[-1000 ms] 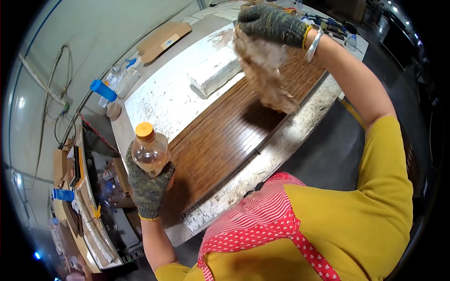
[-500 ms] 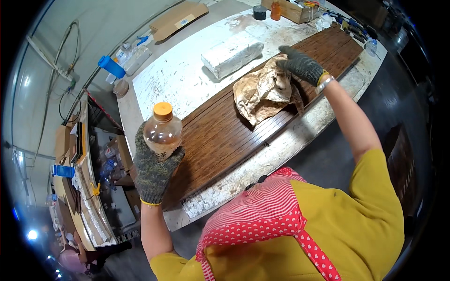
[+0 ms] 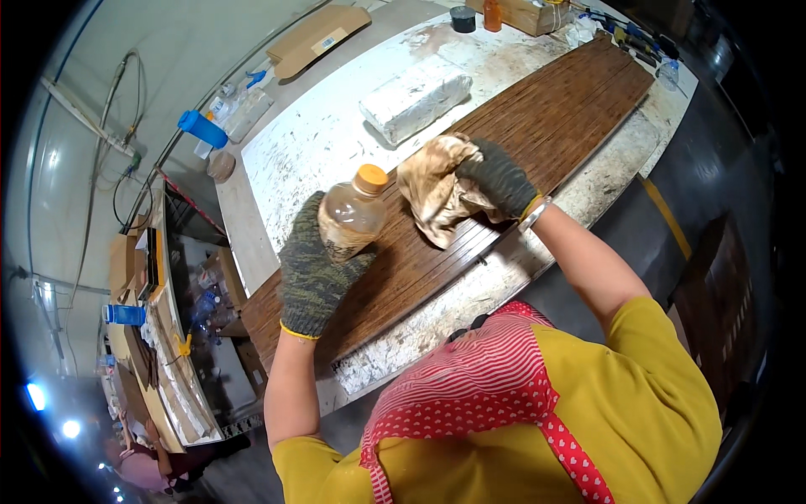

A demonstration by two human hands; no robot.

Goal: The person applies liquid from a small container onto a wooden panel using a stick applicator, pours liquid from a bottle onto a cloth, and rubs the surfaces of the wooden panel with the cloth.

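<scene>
A clear plastic bottle (image 3: 353, 212) with an orange cap is gripped in my left hand (image 3: 315, 273), which wears a dark knit glove. The bottle stands nearly upright above the wooden plank, and the liquid inside shows brownish. My right hand (image 3: 501, 181), gloved alike, is closed on a crumpled, brown-stained cloth (image 3: 437, 181). That cloth lies against the long dark-brown plank (image 3: 554, 101), which stretches across the table from lower left to upper right. Grooves run along the plank's length.
Beyond the plank a white wrapped block (image 3: 416, 97) sits on the stained white tabletop (image 3: 285, 164). At the back are a flat piece of cardboard (image 3: 319, 42), a dark tub (image 3: 463, 19) and a wooden box (image 3: 531, 17). A blue-topped bottle (image 3: 201, 128) stands left; tools lie far right.
My right hand has drawn the cloth toward the left along the plank, bunching it up. My left hand has brought the bottle to the right, closer to the cloth.
</scene>
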